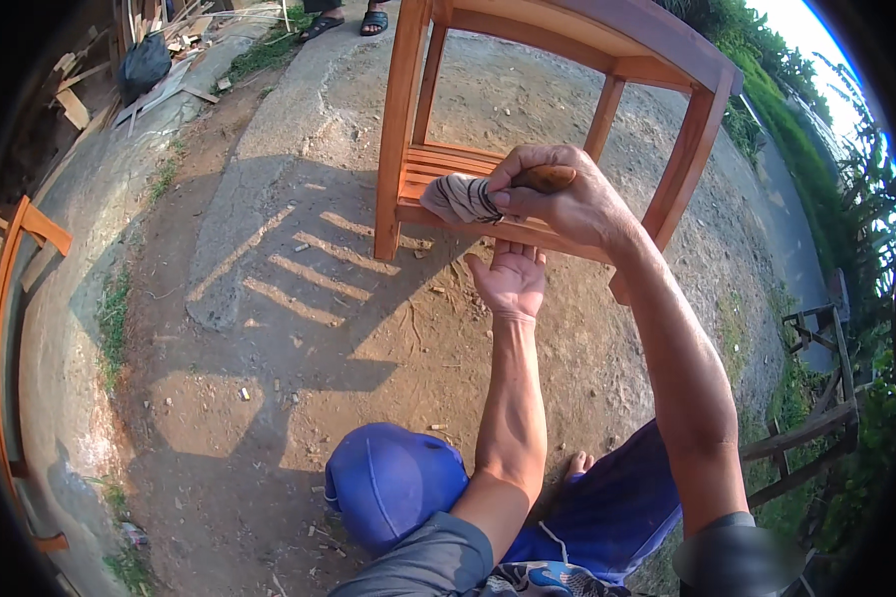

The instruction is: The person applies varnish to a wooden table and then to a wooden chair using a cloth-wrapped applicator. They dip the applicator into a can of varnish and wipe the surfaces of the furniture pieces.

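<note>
A reddish-brown wooden stand (398, 109) with a slatted lower shelf (446, 159) stands in front of me at the upper centre. My right hand (558, 194) grips a crumpled grey striped cloth (453, 198) and a short brown wooden piece (551, 178) at the front rail of that shelf; whether the two are joined I cannot tell. My left hand (511, 279) is open, palm up, just under the rail, fingers apart and tips partly behind it; whether they touch the wood I cannot tell.
Another reddish wooden item (45, 227) stands at the far left. Scrap wood (75, 104) and a black bag (141, 68) lie at upper left. A person's sandalled feet (373, 22) show at the top. A dark weathered wooden frame (816, 428) stands at right beside greenery and a path.
</note>
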`<state>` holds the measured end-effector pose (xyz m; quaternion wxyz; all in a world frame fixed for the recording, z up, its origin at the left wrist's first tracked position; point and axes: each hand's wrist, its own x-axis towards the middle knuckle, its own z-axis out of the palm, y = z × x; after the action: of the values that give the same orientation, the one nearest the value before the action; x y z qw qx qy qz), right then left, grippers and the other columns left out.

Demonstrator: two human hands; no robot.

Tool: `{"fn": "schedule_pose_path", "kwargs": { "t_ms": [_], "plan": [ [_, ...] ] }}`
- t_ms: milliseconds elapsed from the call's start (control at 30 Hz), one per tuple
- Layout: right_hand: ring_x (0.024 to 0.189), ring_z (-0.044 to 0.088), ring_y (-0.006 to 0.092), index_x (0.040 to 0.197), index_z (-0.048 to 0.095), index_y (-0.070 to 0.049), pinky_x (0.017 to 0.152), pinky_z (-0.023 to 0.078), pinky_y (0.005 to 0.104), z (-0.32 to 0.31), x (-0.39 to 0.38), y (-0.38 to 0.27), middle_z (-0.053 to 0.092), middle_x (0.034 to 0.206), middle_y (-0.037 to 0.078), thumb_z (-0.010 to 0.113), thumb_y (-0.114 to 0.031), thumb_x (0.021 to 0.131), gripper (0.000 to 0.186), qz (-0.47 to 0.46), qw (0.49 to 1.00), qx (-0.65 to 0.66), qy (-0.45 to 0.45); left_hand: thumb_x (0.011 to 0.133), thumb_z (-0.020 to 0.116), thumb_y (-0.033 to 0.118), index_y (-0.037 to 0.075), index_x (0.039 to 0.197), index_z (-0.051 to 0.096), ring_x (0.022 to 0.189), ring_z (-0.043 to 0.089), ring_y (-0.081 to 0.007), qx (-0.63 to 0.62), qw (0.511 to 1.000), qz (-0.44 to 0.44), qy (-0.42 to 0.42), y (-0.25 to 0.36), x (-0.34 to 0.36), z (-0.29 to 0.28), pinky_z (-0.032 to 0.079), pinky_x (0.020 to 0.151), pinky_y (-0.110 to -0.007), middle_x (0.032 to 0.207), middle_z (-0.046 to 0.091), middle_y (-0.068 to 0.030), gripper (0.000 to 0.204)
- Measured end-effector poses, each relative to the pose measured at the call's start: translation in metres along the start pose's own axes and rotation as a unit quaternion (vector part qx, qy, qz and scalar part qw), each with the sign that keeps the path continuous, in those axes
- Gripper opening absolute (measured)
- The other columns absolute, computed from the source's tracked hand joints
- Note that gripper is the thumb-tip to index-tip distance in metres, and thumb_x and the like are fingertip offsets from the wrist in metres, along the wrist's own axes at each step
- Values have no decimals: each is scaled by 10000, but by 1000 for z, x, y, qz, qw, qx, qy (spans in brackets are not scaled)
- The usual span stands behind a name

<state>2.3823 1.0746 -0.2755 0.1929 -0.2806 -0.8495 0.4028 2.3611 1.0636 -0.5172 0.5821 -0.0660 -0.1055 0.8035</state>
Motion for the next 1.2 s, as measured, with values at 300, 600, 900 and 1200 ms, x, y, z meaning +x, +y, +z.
{"fn": "schedule_pose_path", "kwargs": {
  "t_ms": [300,600,900,1200],
  "plan": [
    [826,652,104,946,722,-29,769,549,267,2,54,-7,711,874,43,718,-77,852,106,-23,995,-17,-95,898,199,805,75,1360,529,1404,360,-212,-11,998,0,61,-6,1,6,125,1187,-489,1455,503,-74,925],
    [862,657,120,950,733,-64,819,529,296,-13,35,-7,725,884,37,740,-105,836,121,15,989,-118,-92,890,227,792,65,1313,567,1326,444,-234,0,998,-3,61,3,3,-5,151,1162,-503,1386,560,-101,908],
    [865,670,144,942,723,-52,804,529,301,-89,-57,38,715,893,46,749,-83,799,149,78,981,-167,-57,897,205,790,81,1301,586,1314,464,-236,11,998,-2,64,-2,0,-8,168,1156,-488,1378,570,-123,901],
    [857,685,203,874,733,-75,789,529,348,-130,-109,58,716,861,71,744,-106,752,127,111,961,-253,-29,890,130,813,92,1291,607,1274,503,-200,39,999,-13,24,5,-2,-18,250,1139,-474,1316,616,-74,953]
  ]
}}
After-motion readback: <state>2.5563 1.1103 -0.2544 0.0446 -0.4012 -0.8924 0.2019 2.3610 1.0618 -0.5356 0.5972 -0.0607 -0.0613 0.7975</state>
